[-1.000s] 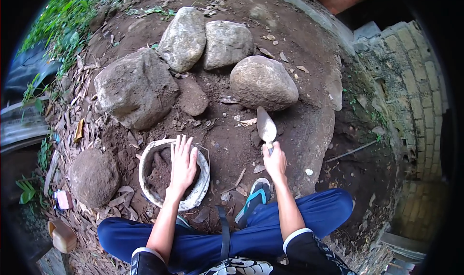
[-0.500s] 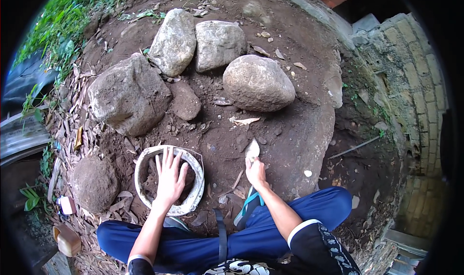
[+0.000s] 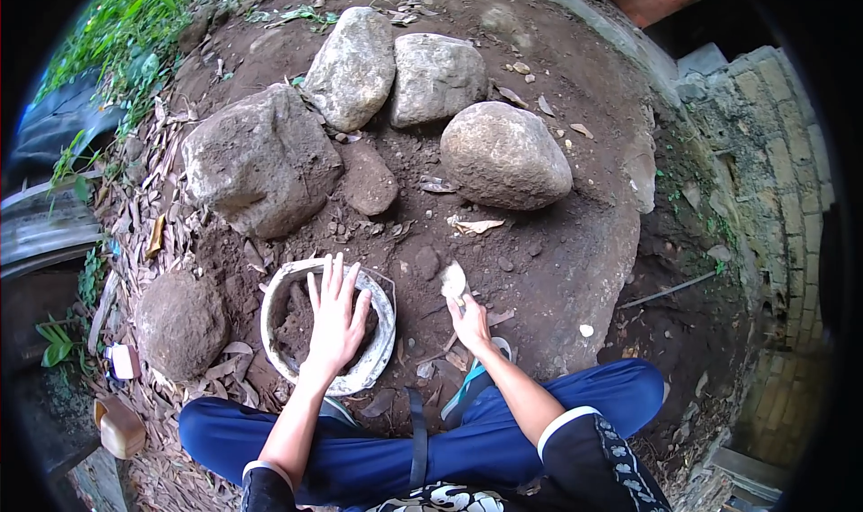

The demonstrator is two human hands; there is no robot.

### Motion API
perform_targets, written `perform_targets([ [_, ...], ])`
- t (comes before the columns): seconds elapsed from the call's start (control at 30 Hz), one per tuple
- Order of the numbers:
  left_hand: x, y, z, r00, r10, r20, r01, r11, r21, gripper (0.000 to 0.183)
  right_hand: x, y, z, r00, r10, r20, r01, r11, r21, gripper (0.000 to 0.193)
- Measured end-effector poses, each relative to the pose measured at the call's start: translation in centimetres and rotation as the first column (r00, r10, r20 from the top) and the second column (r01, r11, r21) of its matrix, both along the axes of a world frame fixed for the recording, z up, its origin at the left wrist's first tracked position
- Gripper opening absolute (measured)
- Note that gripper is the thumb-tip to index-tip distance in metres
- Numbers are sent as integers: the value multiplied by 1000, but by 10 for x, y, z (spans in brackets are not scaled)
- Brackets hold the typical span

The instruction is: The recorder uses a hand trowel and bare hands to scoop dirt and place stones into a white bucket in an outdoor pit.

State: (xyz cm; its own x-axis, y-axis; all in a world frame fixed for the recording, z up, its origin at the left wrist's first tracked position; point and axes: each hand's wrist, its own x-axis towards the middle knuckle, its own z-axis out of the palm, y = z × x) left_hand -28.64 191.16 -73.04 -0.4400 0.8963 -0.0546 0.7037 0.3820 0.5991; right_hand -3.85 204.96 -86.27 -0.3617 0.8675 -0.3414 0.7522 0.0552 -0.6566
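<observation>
My left hand (image 3: 336, 325) is over a dirty white bucket (image 3: 388, 319), its fingers spread and stretched out. Dark soil (image 3: 294, 328) shows inside the bucket, partly covered by that hand; whether the palm touches the soil or rim I cannot tell. To the right of the bucket, my right hand (image 3: 470, 321) is closed around a small trowel (image 3: 453, 281). Its pale blade points away from me, close to the bare ground, and its handle is mostly hidden in my fingers.
Large stones form an arc beyond the bucket, among them a rounded boulder (image 3: 505, 156) and a blocky one (image 3: 261, 161). Another stone (image 3: 182, 324) lies left of the bucket. Dry leaves cover the left side; a brick wall (image 3: 780, 152) stands right, past a ground edge.
My right hand has moved left with the trowel, nearer the bucket. My left hand stays spread over the bucket. The whole view has shifted slightly.
</observation>
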Motion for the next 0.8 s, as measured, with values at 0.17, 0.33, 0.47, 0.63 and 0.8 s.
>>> perform_targets([
  [0.17, -10, -14, -7, 997, 69, 20, -70, 997, 33, 49, -53, 12, -18, 989, 137, -54, -135, 990, 38, 41],
  [0.33, -33, -44, 0, 979, 202, 6, -202, 978, 57, 49, -99, 0, -14, 988, -47, -148, -8, 937, -350, 55],
  [0.47, -37, -42, -12, 976, 219, -22, -216, 972, 91, 48, -62, 23, -42, 969, -23, -247, -3, 995, -104, 47],
  [0.63, -59, -72, -2, 935, 348, 64, -353, 927, 124, 46, -66, 0, 56, 971, 19, -240, -71, 975, -210, 48],
  [0.8, -60, -65, -10, 909, 384, 163, -409, 897, 168, 44, -60, -7, 179, 937, 336, -97, -324, 938, 120, 39],
])
